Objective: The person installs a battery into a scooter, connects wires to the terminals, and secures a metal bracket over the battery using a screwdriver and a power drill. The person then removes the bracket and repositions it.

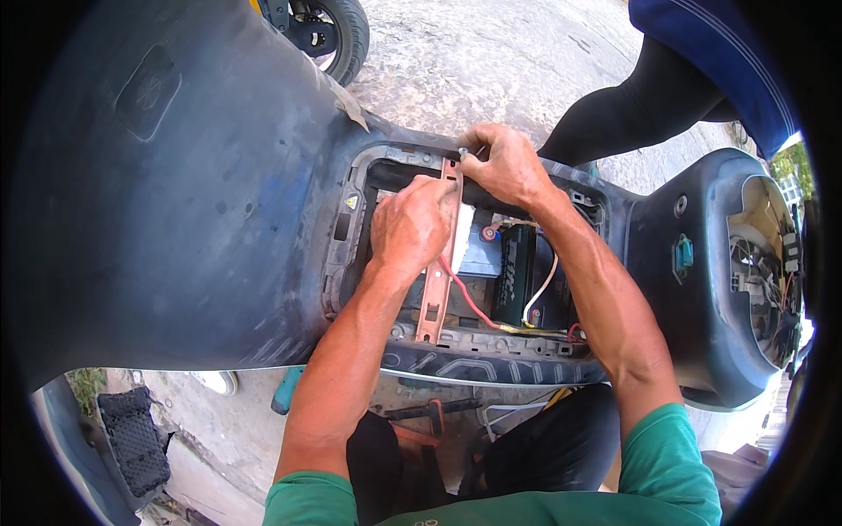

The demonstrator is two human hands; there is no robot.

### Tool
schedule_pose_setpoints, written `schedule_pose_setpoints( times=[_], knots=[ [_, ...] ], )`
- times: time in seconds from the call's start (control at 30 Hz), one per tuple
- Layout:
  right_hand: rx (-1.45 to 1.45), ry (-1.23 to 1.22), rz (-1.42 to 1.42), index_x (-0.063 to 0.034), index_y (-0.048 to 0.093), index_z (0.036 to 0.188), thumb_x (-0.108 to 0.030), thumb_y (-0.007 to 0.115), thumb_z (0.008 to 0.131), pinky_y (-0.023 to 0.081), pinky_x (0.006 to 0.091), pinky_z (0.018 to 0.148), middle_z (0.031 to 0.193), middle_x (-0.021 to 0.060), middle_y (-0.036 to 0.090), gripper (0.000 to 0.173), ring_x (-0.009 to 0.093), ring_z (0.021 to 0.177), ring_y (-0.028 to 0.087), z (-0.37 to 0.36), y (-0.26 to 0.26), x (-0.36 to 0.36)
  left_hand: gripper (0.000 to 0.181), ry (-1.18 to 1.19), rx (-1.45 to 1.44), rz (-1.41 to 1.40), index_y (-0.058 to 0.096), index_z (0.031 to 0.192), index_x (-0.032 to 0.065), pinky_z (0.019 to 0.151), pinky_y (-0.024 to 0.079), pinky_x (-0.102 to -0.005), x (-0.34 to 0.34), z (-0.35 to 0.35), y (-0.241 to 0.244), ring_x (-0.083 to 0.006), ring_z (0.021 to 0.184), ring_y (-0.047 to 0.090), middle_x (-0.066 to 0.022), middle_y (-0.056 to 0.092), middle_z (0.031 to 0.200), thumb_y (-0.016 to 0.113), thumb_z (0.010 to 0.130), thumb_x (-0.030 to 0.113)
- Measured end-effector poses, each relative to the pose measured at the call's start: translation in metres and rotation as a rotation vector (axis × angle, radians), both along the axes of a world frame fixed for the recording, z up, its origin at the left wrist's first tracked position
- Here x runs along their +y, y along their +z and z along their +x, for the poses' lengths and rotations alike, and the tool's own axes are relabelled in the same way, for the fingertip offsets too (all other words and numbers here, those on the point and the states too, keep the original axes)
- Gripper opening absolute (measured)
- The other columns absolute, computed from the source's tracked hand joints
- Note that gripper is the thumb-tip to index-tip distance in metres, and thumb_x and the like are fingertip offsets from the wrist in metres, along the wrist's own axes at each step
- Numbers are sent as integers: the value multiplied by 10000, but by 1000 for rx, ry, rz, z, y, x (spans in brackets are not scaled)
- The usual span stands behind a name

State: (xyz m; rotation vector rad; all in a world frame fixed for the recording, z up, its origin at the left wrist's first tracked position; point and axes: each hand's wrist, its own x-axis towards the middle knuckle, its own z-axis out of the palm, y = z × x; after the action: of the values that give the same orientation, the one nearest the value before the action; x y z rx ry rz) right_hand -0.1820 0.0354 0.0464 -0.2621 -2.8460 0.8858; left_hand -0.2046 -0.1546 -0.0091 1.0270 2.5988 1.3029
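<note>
A reddish metal crossbar with slots spans the battery opening in the floor of an electric scooter body. My left hand grips this bar near its far end, fingers curled over it. Between the thumb and fingers of my right hand is a small metal bolt, just above the bar's far end at the opening's rim. Below the bar sit a grey-blue battery and a black battery. A red wire and a white wire run across the compartment.
Another person's leg in black is close to the far side. A wheel stands beyond. The scooter's seat base rises at right, with exposed wiring. A teal tool and a black footrest mat lie nearer.
</note>
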Motion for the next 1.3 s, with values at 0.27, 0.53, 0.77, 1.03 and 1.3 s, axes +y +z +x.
schedule_pose_setpoints(
  times=[0.27,0.53,0.77,1.03,1.3],
  knots=[
    [59,79,181,-39,778,1014,-175,742,854,549,407,759,906,151,718,213,294,830,706,1,-15,2,261,7,-17,-11,751,1181,149,880,553,-478,1,0,1,-364,1033,699,-71,723,1178,632,952,189],
    [-19,63,401,-118,807,1045,-250,711,896,546,473,809,1014,138,727,221,374,964,692,0,-9,-11,262,4,-33,-6,754,1175,146,881,556,-480,1,0,1,-365,1024,702,-73,728,1176,632,947,191],
    [-136,97,434,-117,802,1013,-231,716,879,548,479,798,1039,147,740,196,375,963,703,-11,-1,-12,272,-1,-39,-40,754,1178,145,881,558,-482,1,-1,4,-375,1025,701,-83,727,1179,634,936,177],
    [-82,96,467,-97,793,969,-218,709,859,548,486,795,990,139,733,184,371,930,705,-8,-3,-12,269,0,-36,-17,754,1171,136,881,557,-482,0,0,2,-377,1027,699,-85,728,1171,634,932,170],
    [-44,52,482,-96,795,956,-239,681,886,549,482,809,975,138,725,196,384,915,698,-6,-10,-13,264,13,-39,-26,758,1166,141,882,557,-477,0,0,3,-375,1024,699,-85,729,1169,631,939,187]
  ],
)
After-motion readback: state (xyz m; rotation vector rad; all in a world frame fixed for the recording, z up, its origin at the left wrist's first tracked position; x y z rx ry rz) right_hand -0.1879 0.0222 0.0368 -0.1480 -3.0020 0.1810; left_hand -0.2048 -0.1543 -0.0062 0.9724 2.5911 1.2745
